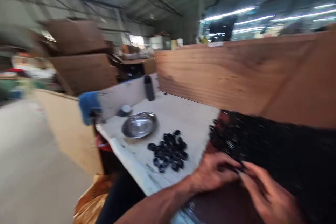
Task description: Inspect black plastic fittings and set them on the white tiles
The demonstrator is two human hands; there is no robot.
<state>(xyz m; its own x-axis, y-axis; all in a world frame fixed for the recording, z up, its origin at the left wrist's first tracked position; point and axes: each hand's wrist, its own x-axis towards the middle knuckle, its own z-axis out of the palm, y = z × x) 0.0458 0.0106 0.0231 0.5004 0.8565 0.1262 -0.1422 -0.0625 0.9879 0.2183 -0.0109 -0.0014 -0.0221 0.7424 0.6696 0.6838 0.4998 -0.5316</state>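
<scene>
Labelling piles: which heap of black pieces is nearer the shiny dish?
The small pile on the white tabletop; the other heap lies by the left hand.

Glossy metal dish [139,125], shiny plastic-looking pieces [170,149], matt cardboard boxes [85,73], grained wooden board [210,71]

The one camera sits up on the person's head and looks forward and down over the counter [189,112], with the fingers [262,175] close by at the low right and the roof [86,3] far away up top.
</scene>
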